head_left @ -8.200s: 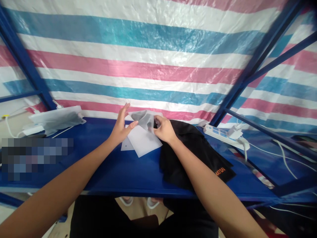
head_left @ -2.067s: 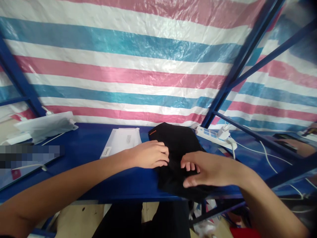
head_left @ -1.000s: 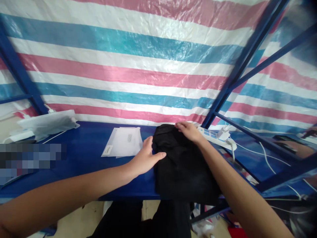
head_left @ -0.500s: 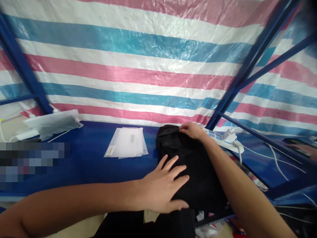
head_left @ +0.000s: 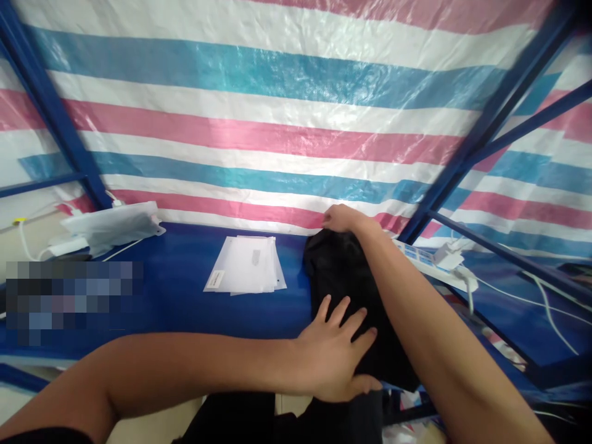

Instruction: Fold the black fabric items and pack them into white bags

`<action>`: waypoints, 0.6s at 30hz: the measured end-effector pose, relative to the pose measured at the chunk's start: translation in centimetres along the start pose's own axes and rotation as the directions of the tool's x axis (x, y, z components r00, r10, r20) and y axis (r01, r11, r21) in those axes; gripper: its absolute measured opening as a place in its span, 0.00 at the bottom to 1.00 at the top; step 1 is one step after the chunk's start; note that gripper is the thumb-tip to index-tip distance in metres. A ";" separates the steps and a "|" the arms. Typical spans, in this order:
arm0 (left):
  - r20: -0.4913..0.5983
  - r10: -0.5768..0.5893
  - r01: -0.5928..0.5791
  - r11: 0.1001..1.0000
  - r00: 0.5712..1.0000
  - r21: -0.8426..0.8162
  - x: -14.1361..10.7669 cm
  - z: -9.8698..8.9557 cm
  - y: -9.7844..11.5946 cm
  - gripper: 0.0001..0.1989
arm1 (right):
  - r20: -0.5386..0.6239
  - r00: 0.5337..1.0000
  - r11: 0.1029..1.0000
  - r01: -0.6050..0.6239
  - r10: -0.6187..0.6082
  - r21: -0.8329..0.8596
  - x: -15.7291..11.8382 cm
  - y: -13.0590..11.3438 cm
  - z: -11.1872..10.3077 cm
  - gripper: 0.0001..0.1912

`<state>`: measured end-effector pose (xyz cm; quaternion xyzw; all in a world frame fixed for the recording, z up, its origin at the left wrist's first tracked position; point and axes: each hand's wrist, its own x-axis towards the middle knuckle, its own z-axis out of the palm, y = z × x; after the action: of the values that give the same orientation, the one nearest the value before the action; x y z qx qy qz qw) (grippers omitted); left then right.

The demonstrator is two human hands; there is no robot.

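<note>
A piece of black folded cloth (head_left: 340, 268), its exact kind not clear, lies on the right part of the blue tabletop (head_left: 185, 302). My left hand (head_left: 340, 351) rests flat on its near part, fingers spread. At its far edge, by the striped sheet, my right hand (head_left: 346, 219) is closed with bent fingers on the bunched cloth. My right forearm hides part of the cloth's right side. Left of the cloth sits a small stack of translucent white plastic bags (head_left: 245, 265) with printed labels.
A white power strip (head_left: 432, 262) with a plugged-in charger and cables runs along the right. Blue metal posts (head_left: 490, 123) stand at both sides before a striped plastic sheet (head_left: 259, 142). A grey plastic pouch (head_left: 113, 228) and white cables occupy the back left.
My right hand has moved up at the cloth's far edge, toward the striped sheet, lifting and bunching that edge. My left hand stays flat on the cloth. The whole view has shifted slightly.
</note>
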<state>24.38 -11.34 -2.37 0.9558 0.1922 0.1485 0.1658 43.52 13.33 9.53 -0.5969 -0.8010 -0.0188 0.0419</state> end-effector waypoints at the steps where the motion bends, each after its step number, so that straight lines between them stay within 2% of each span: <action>1: 0.005 0.001 -0.001 1.000 1.000 -0.023 0.1 -0.2 0.3 0.45 | 0.043 0.998 0.999 0.045 -0.045 0.015 0.5 -1.5 0.0 0.09; 4: 0.052 0.047 -0.037 0.983 0.998 -0.181 -0.4 -2.3 0.4 0.48 | 0.047 0.988 0.981 0.141 -0.149 0.135 1.4 -5.4 2.0 0.13; 5: 0.076 0.070 -0.048 0.966 0.995 -0.254 -0.8 -3.4 0.0 0.46 | 0.022 0.987 0.976 0.154 -0.159 0.153 1.4 -6.3 3.2 0.13; 7: 0.071 0.076 -0.043 0.923 0.995 -0.382 -2.0 -6.2 -2.0 0.35 | -0.032 0.986 0.973 0.167 -0.164 0.159 1.1 -7.2 5.9 0.13; 8: 0.020 0.059 -0.046 0.912 0.998 -0.407 -2.7 -7.8 -3.6 0.28 | -0.048 0.986 0.974 0.167 -0.162 0.152 0.8 -7.3 7.1 0.13; 9: -0.110 -0.026 -0.019 0.923 0.994 -0.384 -3.5 -9.5 -5.7 0.23 | -0.060 0.985 0.975 0.169 -0.161 0.148 0.5 -7.3 8.1 0.12; 10: -0.239 -0.129 0.047 0.946 0.962 -0.320 -4.5 -11.1 -8.1 0.21 | -0.074 0.984 0.974 0.170 -0.161 0.149 0.2 -7.2 9.0 0.13; 11: -0.364 -0.234 0.160 0.962 0.901 -0.223 -5.5 -12.8 -10.8 0.20 | -0.087 0.984 0.973 0.170 -0.158 0.153 0.0 -7.0 9.5 0.13; 12: -0.469 -0.323 0.313 0.944 0.822 -0.101 -6.7 -14.3 -13.6 0.21 | -0.100 0.983 0.973 0.168 -0.153 0.160 -0.2 -6.8 9.9 0.14; 13: -0.559 -0.392 0.482 0.876 0.730 0.015 -8.0 -15.7 -16.4 0.22 | -0.111 0.983 0.973 0.162 -0.145 0.166 -0.3 -6.7 10.1 0.14; 14: -0.619 -0.454 0.636 0.766 0.641 0.096 -9.3 -16.8 -19.0 0.24 | -0.119 0.984 0.974 0.153 -0.134 0.169 -0.4 -6.7 10.1 0.14; 16: -0.726 -0.547 0.858 0.501 0.417 0.115 -12.1 -18.1 -23.2 0.25 | -0.118 0.987 0.978 0.131 -0.112 0.164 -0.5 -6.8 10.2 0.12; 17: -0.759 -0.562 0.912 0.398 0.330 0.102 -13.4 -18.4 -24.8 0.27 | -0.115 0.988 0.980 0.123 -0.105 0.159 -0.4 -6.9 10.2 0.12; 18: -0.790 -0.542 0.937 0.330 0.287 0.114 -14.6 -18.4 -25.9 0.28 | -0.115 0.988 0.980 0.118 -0.100 0.157 -0.4 -6.9 10.2 0.12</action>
<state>-3.14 9.90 1.30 0.6165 0.7168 0.2884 -0.1512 36.54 11.75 -0.55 -0.5446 -0.8281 0.0129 0.1325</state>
